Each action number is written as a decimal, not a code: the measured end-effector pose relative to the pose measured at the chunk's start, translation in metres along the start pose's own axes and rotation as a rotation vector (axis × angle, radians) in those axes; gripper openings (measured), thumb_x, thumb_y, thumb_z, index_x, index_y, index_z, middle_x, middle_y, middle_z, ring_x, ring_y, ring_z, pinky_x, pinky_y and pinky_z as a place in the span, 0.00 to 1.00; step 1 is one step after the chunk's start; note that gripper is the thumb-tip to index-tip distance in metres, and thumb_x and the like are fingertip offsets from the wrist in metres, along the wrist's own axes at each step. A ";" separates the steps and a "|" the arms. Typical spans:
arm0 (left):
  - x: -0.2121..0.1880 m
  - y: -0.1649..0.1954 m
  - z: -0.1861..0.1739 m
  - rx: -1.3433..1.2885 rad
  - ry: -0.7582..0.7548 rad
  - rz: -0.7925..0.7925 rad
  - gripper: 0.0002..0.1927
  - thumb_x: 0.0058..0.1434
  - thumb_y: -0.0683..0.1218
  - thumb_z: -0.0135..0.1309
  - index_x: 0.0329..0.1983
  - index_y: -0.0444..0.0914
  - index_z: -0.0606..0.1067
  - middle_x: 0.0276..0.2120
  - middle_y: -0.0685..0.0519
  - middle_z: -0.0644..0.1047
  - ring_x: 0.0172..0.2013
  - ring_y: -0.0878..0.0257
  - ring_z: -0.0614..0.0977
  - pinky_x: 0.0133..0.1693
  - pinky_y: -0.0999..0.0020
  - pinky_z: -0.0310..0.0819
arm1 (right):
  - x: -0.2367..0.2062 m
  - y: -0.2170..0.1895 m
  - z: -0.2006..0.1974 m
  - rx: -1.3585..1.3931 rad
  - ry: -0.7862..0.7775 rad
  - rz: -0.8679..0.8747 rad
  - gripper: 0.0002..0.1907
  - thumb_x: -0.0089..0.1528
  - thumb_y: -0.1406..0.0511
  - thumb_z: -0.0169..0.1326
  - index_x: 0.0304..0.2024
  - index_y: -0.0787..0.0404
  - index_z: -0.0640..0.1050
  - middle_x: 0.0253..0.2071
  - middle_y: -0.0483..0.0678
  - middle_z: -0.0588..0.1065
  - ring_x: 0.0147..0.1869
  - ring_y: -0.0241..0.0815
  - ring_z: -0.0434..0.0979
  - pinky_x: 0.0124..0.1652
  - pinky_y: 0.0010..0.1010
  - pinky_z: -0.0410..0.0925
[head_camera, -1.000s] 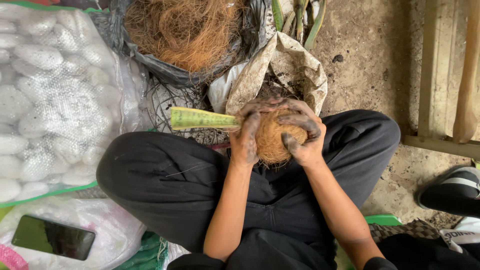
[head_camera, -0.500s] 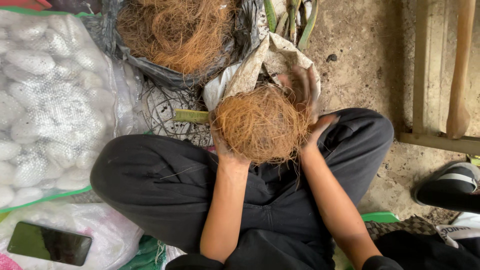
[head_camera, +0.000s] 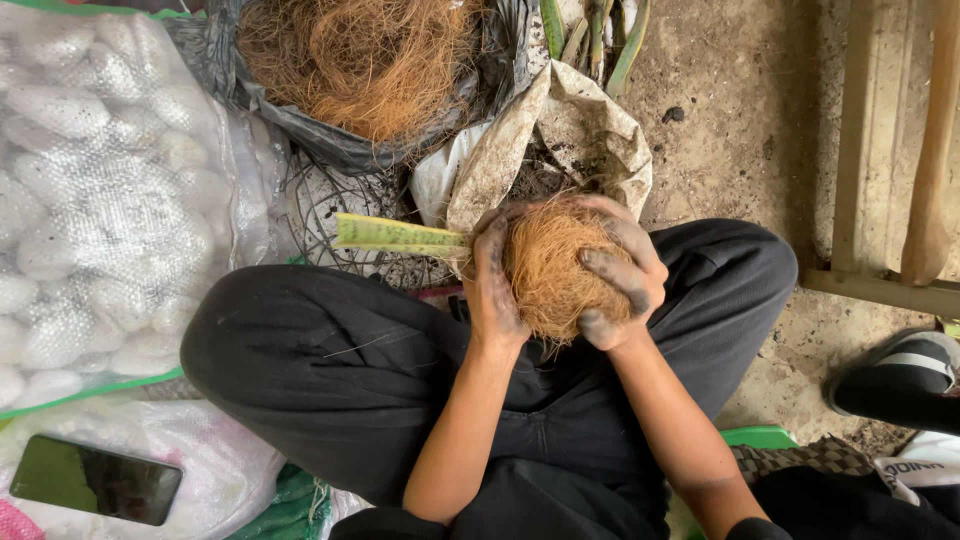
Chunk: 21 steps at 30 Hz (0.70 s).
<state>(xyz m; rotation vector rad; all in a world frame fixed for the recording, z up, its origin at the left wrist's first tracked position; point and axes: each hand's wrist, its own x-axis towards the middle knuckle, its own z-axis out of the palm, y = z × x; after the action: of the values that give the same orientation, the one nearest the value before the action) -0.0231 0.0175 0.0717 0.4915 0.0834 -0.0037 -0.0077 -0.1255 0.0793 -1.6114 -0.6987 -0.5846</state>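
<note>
Bare dirt floor (head_camera: 740, 120) is seen under a seated person in black trousers, with a black bag of loose coir (head_camera: 360, 60) ahead, a white mesh sack (head_camera: 100, 190) to the left and a phone (head_camera: 95, 480) near the left knee. A coir ball (head_camera: 550, 270) with a green leaf (head_camera: 395, 235) sticking out leftward is held above the lap, clasped on one side by the soiled left hand (head_camera: 492, 285) and on the other by the soiled right hand (head_camera: 620, 275). An open soil bag (head_camera: 590, 130) lies just behind the ball.

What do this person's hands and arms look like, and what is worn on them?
Both forearms are bare, no sleeves or gloves showing. The left hand and right hand are smeared with dark soil, heaviest on the fingers. No rings, watch or bracelets visible. Black trousers below.
</note>
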 end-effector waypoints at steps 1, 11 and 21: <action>0.003 0.003 0.003 0.071 -0.042 0.050 0.22 0.79 0.55 0.41 0.65 0.37 0.73 0.63 0.46 0.73 0.65 0.54 0.74 0.66 0.52 0.70 | -0.007 0.000 0.002 0.009 0.053 0.077 0.24 0.66 0.50 0.55 0.57 0.57 0.78 0.65 0.51 0.72 0.67 0.65 0.75 0.64 0.55 0.72; 0.011 0.009 -0.020 0.298 -0.151 0.173 0.13 0.78 0.50 0.52 0.48 0.36 0.80 0.54 0.44 0.81 0.56 0.52 0.82 0.66 0.48 0.73 | -0.014 -0.004 0.012 1.039 0.330 1.021 0.30 0.72 0.51 0.48 0.69 0.63 0.70 0.62 0.55 0.72 0.66 0.51 0.72 0.63 0.45 0.67; 0.011 0.014 0.004 0.084 0.046 -0.007 0.21 0.70 0.56 0.51 0.57 0.38 0.77 0.64 0.47 0.73 0.65 0.59 0.75 0.67 0.55 0.70 | -0.001 -0.004 0.011 0.029 0.000 0.162 0.26 0.65 0.45 0.57 0.57 0.53 0.77 0.64 0.52 0.72 0.69 0.57 0.73 0.68 0.47 0.69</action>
<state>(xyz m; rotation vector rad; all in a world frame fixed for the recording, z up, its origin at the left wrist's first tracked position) -0.0119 0.0283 0.0806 0.5758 0.1300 -0.0029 -0.0109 -0.1142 0.0797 -1.6239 -0.5675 -0.4542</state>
